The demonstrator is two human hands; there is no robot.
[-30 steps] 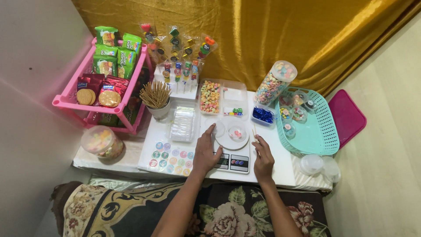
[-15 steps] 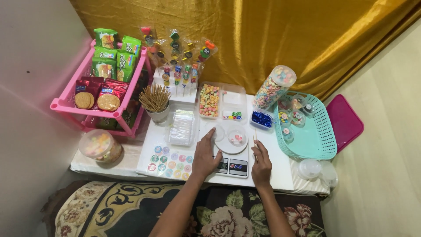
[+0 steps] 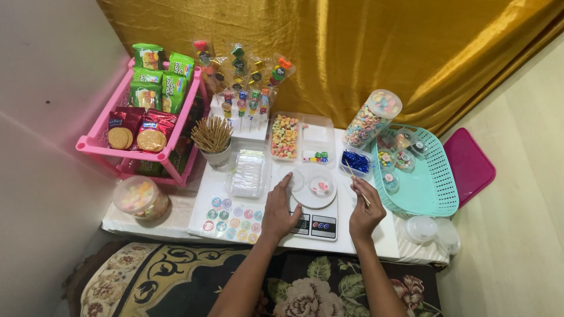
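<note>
— White scale (image 3: 311,218) sits at the near edge of the table (image 3: 376,235), right in front of me. On its round plate I have a small clear cup (image 3: 321,185) with a few pink and white sweets in the bottom.

— So how far along are you?

— Early, I judge. The cup looks barely filled, and a clear lid (image 3: 294,178) lies beside it, not yet on. Finished little cups lie in the teal basket (image 3: 437,196) to my right, so some are done already.

— And your hands?

— My left hand (image 3: 278,210) lies flat on the scale, fingers spread, its grip apart and holding nothing. My right hand (image 3: 364,212) has its grip pinched together on a thin wooden stick (image 3: 356,183), which points up toward the blue tray (image 3: 356,161).

— Anything you can't make out?

— The scale's reading is too small to tell. I can't see whether the stick's tip carries anything.
</note>
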